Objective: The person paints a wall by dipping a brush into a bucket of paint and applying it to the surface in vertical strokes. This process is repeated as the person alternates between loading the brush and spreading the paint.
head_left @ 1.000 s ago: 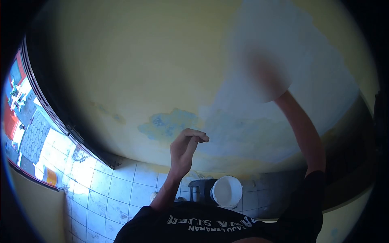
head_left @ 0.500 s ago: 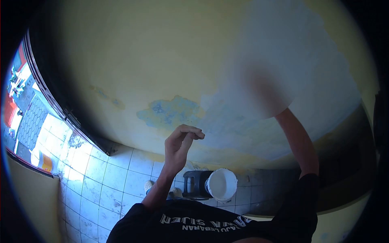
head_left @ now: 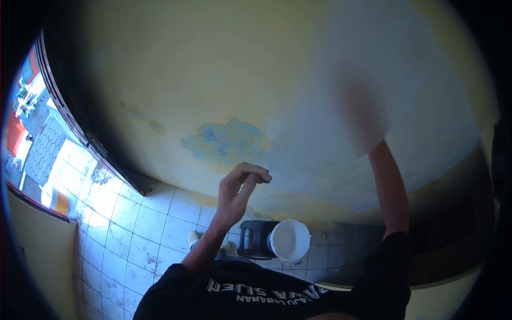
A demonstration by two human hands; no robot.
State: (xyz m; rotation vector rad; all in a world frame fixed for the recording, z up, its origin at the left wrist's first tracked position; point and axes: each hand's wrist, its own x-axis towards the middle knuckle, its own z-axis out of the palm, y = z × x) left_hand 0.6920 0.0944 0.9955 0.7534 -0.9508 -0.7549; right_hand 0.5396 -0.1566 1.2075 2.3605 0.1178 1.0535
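My left hand (head_left: 237, 186) is raised in front of the yellow wall (head_left: 160, 64), its fingers curled and their tips brought together with the thumb. Nothing shows between them. Just beyond it is a patch of peeled blue-grey paint (head_left: 226, 140). My right arm reaches up to the whitish coated area (head_left: 432, 106) of the wall. A blurred oval covers my right hand (head_left: 360, 101), so its fingers and anything in them are hidden. Below, a white bucket (head_left: 290, 241) with pale contents and a smeared rim sits at a dark stool-like object (head_left: 256, 240).
White floor tiles (head_left: 141, 224) with smudges run along the wall's foot. My feet in light footwear (head_left: 193, 238) show beside the dark object. At the left, a dark-framed opening (head_left: 88, 140) looks onto bright paving, with a white and orange pail (head_left: 60, 202) there.
My right forearm has shifted slightly, its wrist a little higher and further right on the wall. My left hand keeps its curled pose. The view has shifted slightly.
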